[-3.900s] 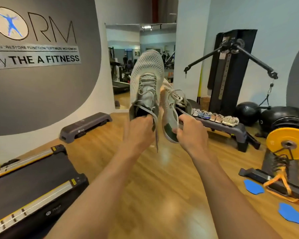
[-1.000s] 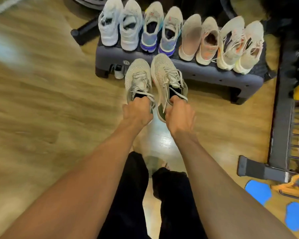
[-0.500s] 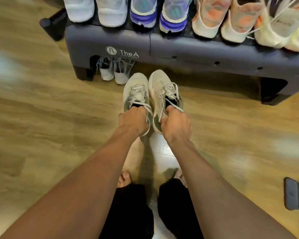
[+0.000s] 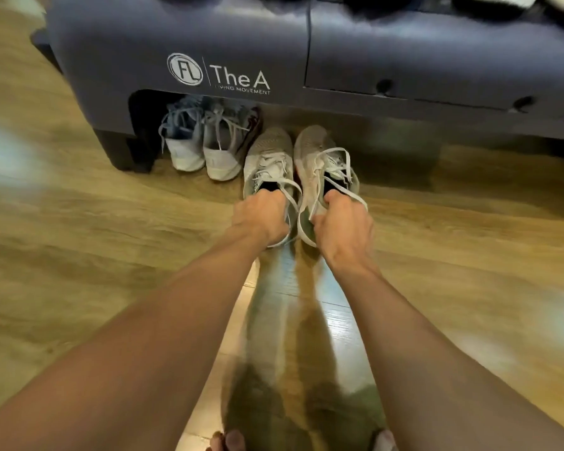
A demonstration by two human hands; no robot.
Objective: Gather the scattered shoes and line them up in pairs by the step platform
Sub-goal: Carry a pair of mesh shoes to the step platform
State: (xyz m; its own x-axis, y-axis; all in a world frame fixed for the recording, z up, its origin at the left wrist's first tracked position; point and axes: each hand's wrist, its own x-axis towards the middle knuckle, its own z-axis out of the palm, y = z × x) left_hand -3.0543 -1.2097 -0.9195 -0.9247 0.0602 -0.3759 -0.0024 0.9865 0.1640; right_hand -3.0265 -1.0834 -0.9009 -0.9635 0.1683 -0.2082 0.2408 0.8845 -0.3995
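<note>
Toes of both grey shoes (image 4: 295,164) point up-frame at the step platform (image 4: 183,34); left hand (image 4: 261,216) and right hand (image 4: 344,229) each grip a heel.

knit mesh grey shoes (image 4: 298,164), matt plastic step platform (image 4: 183,34), glossy wood floor (image 4: 469,255)

The left hand (image 4: 261,216) grips one grey shoe (image 4: 267,157) at its heel, the right hand (image 4: 344,229) its mate (image 4: 319,154). Beyond the fingers, both toes point under the step platform (image 4: 176,30), beside a white pair (image 4: 205,144).
</note>
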